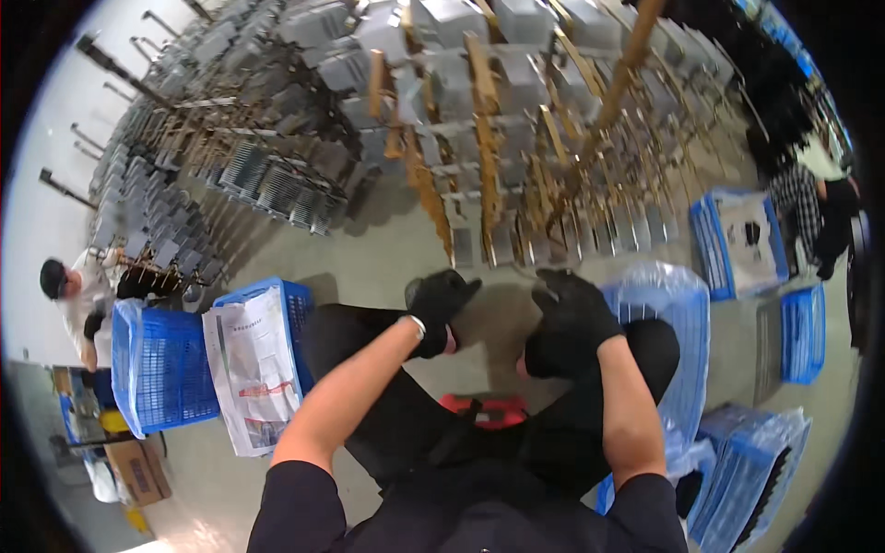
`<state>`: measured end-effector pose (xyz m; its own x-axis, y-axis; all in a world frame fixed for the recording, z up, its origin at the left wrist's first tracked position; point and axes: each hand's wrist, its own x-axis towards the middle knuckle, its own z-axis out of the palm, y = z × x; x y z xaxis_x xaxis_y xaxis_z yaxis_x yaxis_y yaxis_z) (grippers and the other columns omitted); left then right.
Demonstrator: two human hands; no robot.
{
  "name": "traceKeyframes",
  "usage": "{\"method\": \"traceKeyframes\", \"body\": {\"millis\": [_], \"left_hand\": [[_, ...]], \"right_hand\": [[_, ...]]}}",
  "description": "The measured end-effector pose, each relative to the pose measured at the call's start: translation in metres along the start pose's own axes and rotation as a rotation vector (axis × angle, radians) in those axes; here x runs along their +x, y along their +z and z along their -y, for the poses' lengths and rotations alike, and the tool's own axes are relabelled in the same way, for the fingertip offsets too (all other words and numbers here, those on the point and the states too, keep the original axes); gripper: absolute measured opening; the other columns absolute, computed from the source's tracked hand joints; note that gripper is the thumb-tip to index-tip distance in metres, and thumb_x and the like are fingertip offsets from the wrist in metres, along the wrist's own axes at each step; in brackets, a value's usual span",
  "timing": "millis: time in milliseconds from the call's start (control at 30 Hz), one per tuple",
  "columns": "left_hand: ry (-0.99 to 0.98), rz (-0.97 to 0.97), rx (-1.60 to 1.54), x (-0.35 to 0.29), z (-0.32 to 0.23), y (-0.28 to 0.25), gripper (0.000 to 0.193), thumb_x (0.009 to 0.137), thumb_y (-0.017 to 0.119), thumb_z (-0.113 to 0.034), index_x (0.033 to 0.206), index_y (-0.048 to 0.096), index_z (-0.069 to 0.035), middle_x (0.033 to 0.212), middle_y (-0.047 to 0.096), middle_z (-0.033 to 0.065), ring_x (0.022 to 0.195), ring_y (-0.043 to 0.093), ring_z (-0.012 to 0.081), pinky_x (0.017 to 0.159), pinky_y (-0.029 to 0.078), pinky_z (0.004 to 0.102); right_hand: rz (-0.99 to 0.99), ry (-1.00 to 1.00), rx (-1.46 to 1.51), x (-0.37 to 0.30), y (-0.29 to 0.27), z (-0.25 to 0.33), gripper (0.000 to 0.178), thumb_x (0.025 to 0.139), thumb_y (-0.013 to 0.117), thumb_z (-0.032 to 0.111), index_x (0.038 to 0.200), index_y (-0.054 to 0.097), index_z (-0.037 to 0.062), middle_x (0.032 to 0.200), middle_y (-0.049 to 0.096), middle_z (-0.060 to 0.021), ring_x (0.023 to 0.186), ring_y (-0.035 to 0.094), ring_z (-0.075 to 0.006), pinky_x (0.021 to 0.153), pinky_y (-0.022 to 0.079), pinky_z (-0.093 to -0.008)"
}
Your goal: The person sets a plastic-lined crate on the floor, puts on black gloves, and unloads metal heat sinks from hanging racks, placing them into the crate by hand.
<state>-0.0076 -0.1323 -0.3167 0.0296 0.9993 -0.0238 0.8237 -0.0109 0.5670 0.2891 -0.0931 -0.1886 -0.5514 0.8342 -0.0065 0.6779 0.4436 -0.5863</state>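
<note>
Plates [463, 247], grey, flat, squarish, hang in rows ahead, more than I can count. Left hand [441, 304] and right hand [576, 311], both black-gloved, half-curled, sit just short of nearest plates; I cannot tell whether either grips anything. Two blue crates [175, 373] stand at left; one red object [498, 412] lies lower centre.

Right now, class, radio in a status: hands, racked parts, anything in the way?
Left hand, right hand: gloved, near racked metal parts. Grip unclear. Plastic-lined blue basket may crowd the right side.
</note>
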Motion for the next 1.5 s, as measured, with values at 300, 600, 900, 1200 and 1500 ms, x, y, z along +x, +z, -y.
{"method": "traceKeyframes", "body": {"millis": [300, 600, 900, 1200, 1500], "left_hand": [[-0.782, 0.114, -0.086, 0.068, 0.013, 0.078, 0.06, 0.075, 0.077, -0.057, 0.092, 0.069, -0.001, 0.083, 0.072, 0.0195, 0.088, 0.07, 0.0358, 0.082, 0.052, 0.0467], [-0.278, 0.137, 0.184, 0.105, 0.122, 0.08, 0.069, 0.08, 0.069, -0.067, 0.094, 0.071, 0.001, 0.092, 0.072, 0.024, 0.096, 0.068, 0.0405, 0.081, 0.053, 0.0491], [-0.644, 0.023, -0.177, 0.102, 0.069, 0.126, 0.061, 0.069, 0.082, -0.056, 0.094, 0.072, -0.002, 0.089, 0.073, 0.0196, 0.089, 0.069, 0.038, 0.077, 0.052, 0.0475], [-0.3, -0.205, -0.304, 0.091, 0.135, 0.139, 0.053, 0.084, 0.072, -0.052, 0.092, 0.07, 0.0, 0.079, 0.07, 0.0194, 0.067, 0.065, 0.034, 0.062, 0.048, 0.0478], [-0.248, 0.264, 0.092, 0.032, 0.046, 0.146, 0.052, 0.089, 0.064, -0.058, 0.106, 0.074, -0.009, 0.08, 0.067, 0.0233, 0.081, 0.067, 0.0386, 0.071, 0.049, 0.0461]], "right_hand": [[0.035, 0.044, -0.031, -0.021, 0.012, -0.029, 0.043, 0.093, 0.06, 0.033, 0.124, 0.064, 0.0033, 0.12, 0.065, -0.0222, 0.111, 0.062, -0.0378, 0.095, 0.05, -0.0463], [0.042, -0.166, -0.051, -0.003, 0.008, -0.001, 0.037, 0.089, 0.062, 0.033, 0.116, 0.066, 0.0079, 0.104, 0.068, -0.0199, 0.1, 0.065, -0.0355, 0.08, 0.051, -0.051], [0.064, -0.062, -0.068, -0.006, 0.016, -0.011, 0.041, 0.091, 0.06, 0.037, 0.119, 0.064, 0.0074, 0.094, 0.069, -0.0172, 0.085, 0.068, -0.0358, 0.077, 0.051, -0.0493], [0.241, -0.209, -0.126, 0.0, 0.034, -0.016, 0.045, 0.074, 0.073, 0.028, 0.115, 0.068, 0.011, 0.125, 0.061, -0.0176, 0.106, 0.063, -0.0342, 0.081, 0.054, -0.0467], [0.161, 0.049, -0.082, -0.007, 0.049, -0.021, 0.052, 0.085, 0.065, 0.046, 0.123, 0.064, 0.01, 0.114, 0.066, -0.0226, 0.102, 0.066, -0.0386, 0.083, 0.054, -0.05]]}}
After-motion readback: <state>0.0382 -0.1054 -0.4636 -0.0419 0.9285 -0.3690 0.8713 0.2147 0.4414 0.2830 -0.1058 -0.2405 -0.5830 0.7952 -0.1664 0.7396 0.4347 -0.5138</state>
